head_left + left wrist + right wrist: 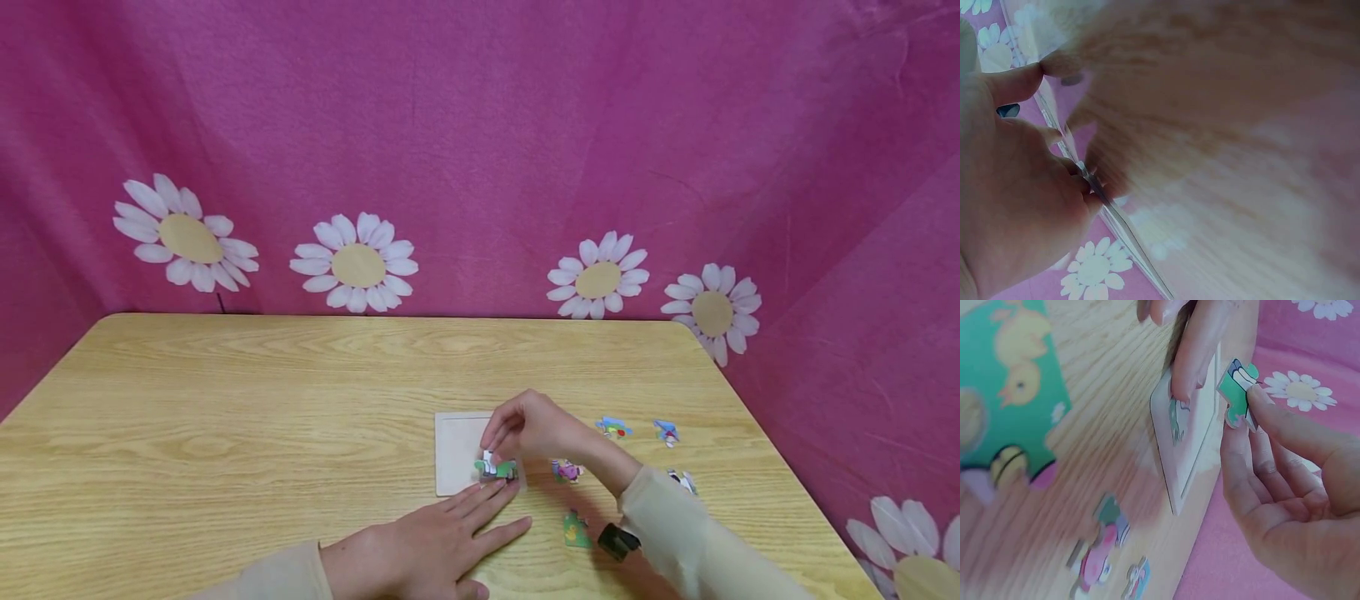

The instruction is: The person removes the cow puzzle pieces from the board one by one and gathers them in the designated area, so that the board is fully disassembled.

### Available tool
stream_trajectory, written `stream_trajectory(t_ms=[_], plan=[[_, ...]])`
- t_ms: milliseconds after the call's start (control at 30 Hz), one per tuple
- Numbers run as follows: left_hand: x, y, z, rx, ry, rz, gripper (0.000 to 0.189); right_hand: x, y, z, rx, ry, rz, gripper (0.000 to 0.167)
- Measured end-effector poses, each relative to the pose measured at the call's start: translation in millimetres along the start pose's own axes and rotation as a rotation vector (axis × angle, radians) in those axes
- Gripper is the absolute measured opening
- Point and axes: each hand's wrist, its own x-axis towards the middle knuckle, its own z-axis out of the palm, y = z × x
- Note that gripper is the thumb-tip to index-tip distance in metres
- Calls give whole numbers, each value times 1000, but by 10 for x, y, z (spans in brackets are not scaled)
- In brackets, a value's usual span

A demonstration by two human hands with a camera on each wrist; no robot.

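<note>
A pale square puzzle board [453, 454] lies on the table before me. Over its right part my right hand [536, 429] pinches a green and white jigsaw piece [1238, 387] between thumb and fingers, tilted and raised off the board in the right wrist view. My left hand [438, 546] lies palm down with its fingers extended, fingertips at the board's near edge. Those fingertips touch another jigsaw piece [1175, 425] lying in the board, partly hidden beneath them. The left wrist view is blurred and shows mainly the hand's underside.
Right of the board are loose jigsaw pieces: a green duck piece [576, 529], a pink one [567, 472], two bluish ones, [615, 427] farther back, and a whitish piece [682, 481] beside the right forearm. A pink daisy-print curtain [480, 167] hangs behind the wooden table [225, 417].
</note>
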Motion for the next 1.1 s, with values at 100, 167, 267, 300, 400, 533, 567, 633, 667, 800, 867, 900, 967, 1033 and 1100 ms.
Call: stream_trajectory(t_ms=[100, 167, 267, 300, 400, 533, 567, 633, 667, 800, 867, 900, 967, 1033, 1100], plan=[[-2, 4, -2, 9, 3, -1, 74, -79, 22, -49, 26, 4, -1, 9], [0, 5, -7, -9, -9, -8, 74, -140, 38, -87, 31, 10, 2, 9], [2, 6, -14, -34, -28, -20, 74, -235, 64, -145, 41, 22, 14, 10], [3, 6, -17, -39, -34, -22, 74, -264, 71, -164, 45, 25, 15, 10], [6, 4, -24, -61, -46, -27, 74, -349, 91, -218, 53, 39, 24, 10], [8, 1, -33, -96, -62, -32, 74, -470, 121, -276, 55, 52, 39, 9], [7, 1, -34, -96, -62, -33, 74, -502, 133, -289, 58, 55, 50, 9], [5, 4, -33, -81, -58, -33, 74, -565, 160, -312, 66, 57, 61, 10], [4, 5, -32, -75, -56, -34, 74, -592, 176, -321, 74, 58, 69, 11], [1, 6, -29, -78, -49, -38, 74, -704, 240, -355, 93, 68, 105, 11], [1, 2, -29, -98, -51, -39, 74, -758, 268, -367, 98, 73, 121, 11], [2, 1, -29, -107, -52, -39, 74, -786, 281, -373, 97, 76, 129, 11], [3, 0, -29, -115, -50, -38, 74, -842, 310, -382, 91, 80, 135, 12], [6, 1, -29, -119, -50, -38, 73, -903, 342, -392, 101, 80, 133, 12], [8, 4, -28, -117, -50, -38, 73, -962, 376, -401, 116, 77, 123, 13]])
